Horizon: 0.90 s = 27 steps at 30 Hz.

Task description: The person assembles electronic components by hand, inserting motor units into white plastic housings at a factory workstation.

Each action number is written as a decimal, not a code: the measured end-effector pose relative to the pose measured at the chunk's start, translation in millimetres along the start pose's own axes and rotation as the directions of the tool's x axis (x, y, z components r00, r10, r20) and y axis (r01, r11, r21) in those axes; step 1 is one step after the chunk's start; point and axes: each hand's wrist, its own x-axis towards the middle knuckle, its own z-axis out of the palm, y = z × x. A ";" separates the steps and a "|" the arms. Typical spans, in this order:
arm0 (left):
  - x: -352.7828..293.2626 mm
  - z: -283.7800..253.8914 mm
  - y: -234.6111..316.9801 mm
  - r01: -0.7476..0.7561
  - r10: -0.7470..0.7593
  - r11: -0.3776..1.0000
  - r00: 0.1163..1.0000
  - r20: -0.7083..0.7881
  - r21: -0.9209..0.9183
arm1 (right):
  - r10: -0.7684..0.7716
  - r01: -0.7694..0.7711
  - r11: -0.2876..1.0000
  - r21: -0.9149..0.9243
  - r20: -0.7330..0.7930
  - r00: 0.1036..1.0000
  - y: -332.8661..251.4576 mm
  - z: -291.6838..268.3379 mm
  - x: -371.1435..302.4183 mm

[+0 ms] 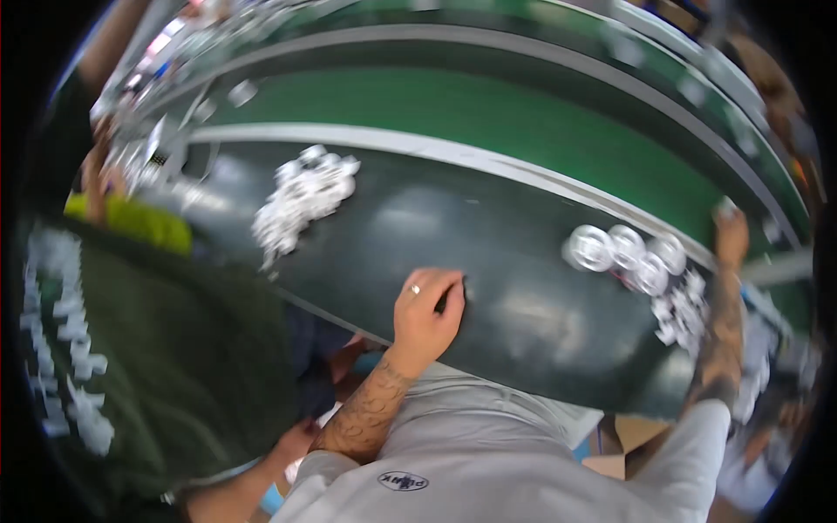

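My left hand [427, 315], with a ring on one finger, is curled into a loose fist over the near part of the dark worktable [514, 305]. The gap between thumb and forefinger shows nothing in it. On the far right, my right hand [731, 237] reaches over the table's edge to the green conveyor belt [558, 139]. A small white part [726, 207], blurred, shows at its closed fingertips. Several round, clear-and-white parts [593, 248] lie left of my right forearm. Nearer me is a pile of small white pieces [680, 309].
A heap of white parts [305, 196] lies on the table's left. A pale rail [401, 142] separates table and belt. At my left stands a person in a dark green shirt [166, 349]. An open cardboard box [623, 440] is below the table's near edge.
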 end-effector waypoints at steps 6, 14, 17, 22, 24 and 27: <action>1.8 -115.7 -64.2 0.294 -0.064 0.716 0.931 -0.360 0.634 | 0.157 -0.196 0.835 0.514 0.118 0.980 -123.5 -13.6 22.5; 32.9 -127.2 -119.1 0.329 -0.116 0.542 0.940 -0.320 0.773 | 0.282 -0.423 0.008 0.906 0.403 0.870 -170.7 -203.3 -115.4; 40.5 -133.4 -120.4 0.286 -0.112 0.568 0.956 -0.272 0.772 | 0.085 -0.363 -0.258 0.895 0.395 0.915 -230.7 -234.0 -188.6; 33.2 -139.0 -125.4 0.301 -0.130 0.637 0.949 -0.286 0.710 | -0.037 -0.521 -0.718 0.462 0.722 0.691 -304.1 -253.1 -222.3; 30.0 -133.7 -123.4 0.233 -0.086 0.651 0.968 -0.235 0.722 | -0.150 -0.580 -0.721 0.379 0.732 0.664 -324.2 -265.6 -220.1; 29.8 -125.5 -117.2 0.151 -0.078 0.720 0.988 -0.136 0.677 | -0.233 -0.618 -0.711 0.336 0.717 0.658 -324.7 -270.5 -230.7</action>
